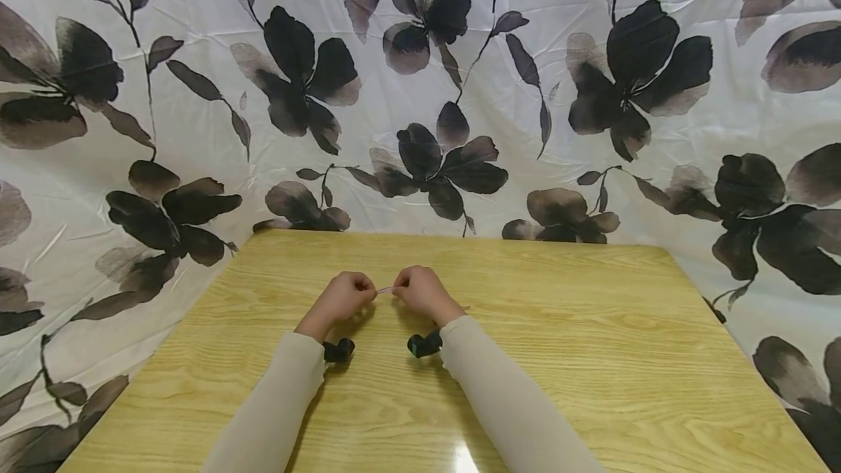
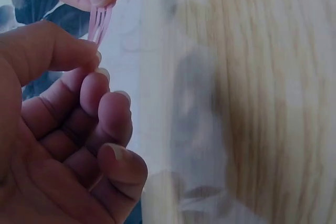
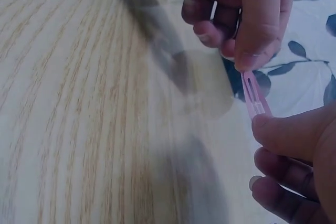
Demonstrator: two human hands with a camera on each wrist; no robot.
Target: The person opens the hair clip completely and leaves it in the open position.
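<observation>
A pink snap hair clip (image 3: 254,94) is stretched between both hands above the wooden table. My left hand (image 1: 347,295) pinches its narrow end between thumb and index finger; the other fingers curl loosely in the left wrist view. At the wider end, my right hand (image 1: 423,290) grips the clip (image 2: 100,23) with thumb and fingertips. Both ends are partly covered by fingers. Little more than a thin pink line of the clip shows in the head view.
The wood-grain table (image 1: 565,327) reaches back to a white floral cloth (image 1: 512,130). Black wrist cameras sit under the left wrist (image 1: 339,351) and right wrist. A thin brownish thing (image 1: 466,307) shows beside the right wrist, too small to identify.
</observation>
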